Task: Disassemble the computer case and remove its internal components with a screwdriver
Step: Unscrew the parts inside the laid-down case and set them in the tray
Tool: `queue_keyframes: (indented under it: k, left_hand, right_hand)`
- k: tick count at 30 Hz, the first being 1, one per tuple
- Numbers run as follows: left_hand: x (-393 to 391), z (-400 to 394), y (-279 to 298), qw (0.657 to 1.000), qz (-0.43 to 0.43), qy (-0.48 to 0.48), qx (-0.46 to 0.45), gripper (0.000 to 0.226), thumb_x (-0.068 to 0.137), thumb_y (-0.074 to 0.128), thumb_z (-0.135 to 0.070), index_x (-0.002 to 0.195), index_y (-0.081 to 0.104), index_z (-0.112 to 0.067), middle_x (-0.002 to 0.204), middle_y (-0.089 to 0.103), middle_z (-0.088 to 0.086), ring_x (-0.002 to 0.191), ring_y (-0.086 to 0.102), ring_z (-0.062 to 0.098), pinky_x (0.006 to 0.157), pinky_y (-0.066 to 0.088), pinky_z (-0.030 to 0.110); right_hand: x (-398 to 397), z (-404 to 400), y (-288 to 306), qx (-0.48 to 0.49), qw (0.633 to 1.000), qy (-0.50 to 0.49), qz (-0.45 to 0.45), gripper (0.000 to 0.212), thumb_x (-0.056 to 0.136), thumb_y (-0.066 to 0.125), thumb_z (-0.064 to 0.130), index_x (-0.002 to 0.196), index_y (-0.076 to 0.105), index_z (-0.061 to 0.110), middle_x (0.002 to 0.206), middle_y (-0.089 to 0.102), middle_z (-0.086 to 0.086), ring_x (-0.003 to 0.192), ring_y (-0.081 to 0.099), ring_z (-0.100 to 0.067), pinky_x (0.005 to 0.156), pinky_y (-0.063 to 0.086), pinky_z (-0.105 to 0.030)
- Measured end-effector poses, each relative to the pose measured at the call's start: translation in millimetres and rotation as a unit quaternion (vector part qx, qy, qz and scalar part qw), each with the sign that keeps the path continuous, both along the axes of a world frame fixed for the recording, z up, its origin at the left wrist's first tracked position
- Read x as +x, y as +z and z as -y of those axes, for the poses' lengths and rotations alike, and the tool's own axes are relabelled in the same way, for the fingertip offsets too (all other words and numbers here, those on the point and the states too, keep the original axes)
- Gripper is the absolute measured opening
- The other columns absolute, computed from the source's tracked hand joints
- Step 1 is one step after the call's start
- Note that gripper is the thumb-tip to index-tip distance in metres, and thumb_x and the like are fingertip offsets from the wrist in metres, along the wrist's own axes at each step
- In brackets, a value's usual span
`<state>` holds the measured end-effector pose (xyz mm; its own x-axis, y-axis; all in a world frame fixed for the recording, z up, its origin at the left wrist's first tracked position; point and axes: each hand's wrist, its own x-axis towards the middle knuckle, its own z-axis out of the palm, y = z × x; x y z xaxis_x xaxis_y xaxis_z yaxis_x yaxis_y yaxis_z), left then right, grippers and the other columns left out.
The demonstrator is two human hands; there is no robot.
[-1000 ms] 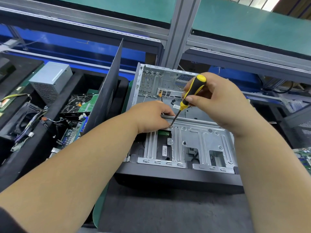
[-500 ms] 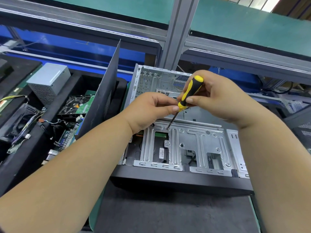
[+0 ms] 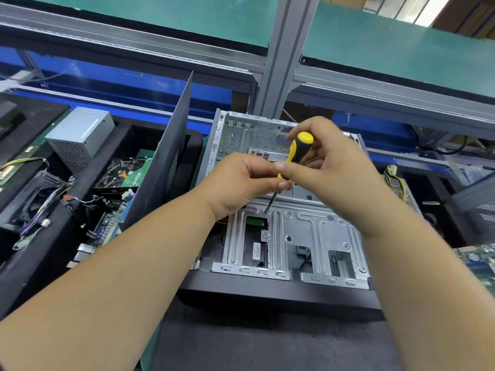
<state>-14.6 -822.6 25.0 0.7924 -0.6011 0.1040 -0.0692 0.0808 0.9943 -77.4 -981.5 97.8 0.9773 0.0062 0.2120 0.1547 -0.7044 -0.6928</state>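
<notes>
Workshop bench, computer case (image 3: 284,253) open at frame centre. Right hand (image 3: 332,167) grips screwdriver (image 3: 293,163) handle; left hand (image 3: 241,183) pinches its shaft. Long axis slants from upper right down-left, tip on screw (image 3: 267,211) in drive cage, directly below both hands.

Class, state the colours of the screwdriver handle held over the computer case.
Yellow and black, on the screwdriver handle; the head view shows it best.
</notes>
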Motion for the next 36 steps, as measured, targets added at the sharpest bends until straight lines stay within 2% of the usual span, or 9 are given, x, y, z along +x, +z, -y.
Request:
queue_keyframes:
  k: [2, 5, 10, 14, 17, 20, 24, 29, 36]
  left_hand:
    - [-2, 0, 0, 1.000, 0.004, 0.001, -0.006, 0.023, 0.081, 0.070, 0.003, 0.103, 0.072, -0.004, 0.091, 0.075, 0.002, 0.095, 0.070, 0.012, 0.086, 0.054, 0.022]
    - [-2, -1, 0, 1.000, 0.002, 0.004, -0.012, 0.024, 0.079, 0.073, 0.004, 0.099, 0.073, -0.008, 0.087, 0.076, -0.003, 0.092, 0.070, 0.010, 0.083, 0.052, 0.020]
    - [-2, 0, -2, 0.999, 0.003, 0.030, -0.017, 0.025, 0.074, 0.078, 0.004, 0.096, 0.074, -0.007, 0.089, 0.075, 0.008, 0.087, 0.070, 0.016, 0.083, 0.055, 0.025]
    - [-4, 3, -3, 0.999, 0.016, 0.033, -0.013, 0.023, 0.074, 0.079, 0.002, 0.090, 0.069, -0.011, 0.081, 0.069, 0.005, 0.078, 0.066, 0.012, 0.078, 0.055, 0.025]
    - [-4, 2, -4, 1.000, 0.008, 0.005, -0.024, 0.021, 0.084, 0.071, -0.002, 0.102, 0.070, -0.013, 0.095, 0.071, 0.013, 0.093, 0.068, 0.025, 0.094, 0.053, 0.034]
    - [-6, 0, -4, 0.999, -0.004, -0.016, -0.037, 0.024, 0.092, 0.060, -0.001, 0.111, 0.069, -0.011, 0.100, 0.075, 0.003, 0.101, 0.069, 0.018, 0.092, 0.052, 0.026]
    - [-6, -1, -1, 0.999, -0.009, 0.001, -0.036, 0.021, 0.088, 0.064, 0.001, 0.105, 0.071, -0.009, 0.091, 0.076, -0.001, 0.094, 0.071, 0.013, 0.085, 0.052, 0.020]
    - [-7, -1, 1, 0.999, -0.001, 0.026, -0.033, 0.022, 0.080, 0.074, -0.002, 0.094, 0.076, -0.019, 0.094, 0.076, 0.003, 0.097, 0.071, 0.018, 0.091, 0.054, 0.030]
    - [-10, 3, 1, 0.997, 0.045, 0.062, 0.004, 0.025, 0.074, 0.080, -0.001, 0.076, 0.066, -0.021, 0.067, 0.068, -0.012, 0.069, 0.064, 0.003, 0.071, 0.053, 0.020]
  right_hand:
    - [-4, -9, -3, -0.039, 0.995, -0.059, 0.074, 0.025, 0.082, 0.077, 0.035, 0.095, 0.058, 0.025, 0.081, 0.059, 0.008, 0.073, 0.058, -0.007, 0.063, 0.048, -0.019]
    - [-7, -18, 1, -0.107, 0.982, -0.092, 0.123, 0.017, 0.082, 0.077, 0.030, 0.089, 0.063, 0.023, 0.079, 0.059, 0.010, 0.078, 0.053, -0.008, 0.067, 0.043, -0.018]
    - [-11, -19, 7, -0.097, 0.988, -0.084, 0.092, 0.020, 0.083, 0.077, 0.025, 0.100, 0.069, 0.031, 0.087, 0.061, 0.023, 0.084, 0.059, 0.000, 0.073, 0.047, -0.018]
    - [-14, -18, 10, -0.102, 0.989, -0.080, 0.066, 0.033, 0.085, 0.074, 0.019, 0.113, 0.069, 0.035, 0.090, 0.062, 0.022, 0.087, 0.056, 0.010, 0.073, 0.039, -0.002]
    - [-13, -18, 13, -0.107, 0.991, -0.068, 0.043, 0.037, 0.087, 0.072, 0.017, 0.118, 0.066, 0.036, 0.097, 0.065, 0.019, 0.091, 0.060, 0.002, 0.077, 0.040, -0.004]
    - [-12, -17, 15, -0.105, 0.992, -0.057, 0.026, 0.038, 0.089, 0.069, 0.016, 0.122, 0.065, 0.034, 0.100, 0.066, 0.017, 0.092, 0.061, -0.002, 0.081, 0.043, -0.009]
    - [-12, -18, 15, -0.102, 0.993, -0.046, 0.024, 0.038, 0.090, 0.068, 0.013, 0.123, 0.065, 0.032, 0.098, 0.066, 0.017, 0.089, 0.060, 0.003, 0.076, 0.041, -0.002]
    - [-13, -16, 16, -0.082, 0.996, -0.022, -0.001, 0.042, 0.091, 0.064, 0.005, 0.123, 0.063, 0.033, 0.099, 0.068, 0.017, 0.092, 0.060, 0.010, 0.075, 0.040, 0.002]
    - [-13, -16, 23, -0.116, 0.993, 0.011, -0.032, 0.048, 0.090, 0.060, -0.003, 0.124, 0.061, 0.031, 0.106, 0.068, 0.014, 0.097, 0.062, -0.003, 0.081, 0.041, -0.003]
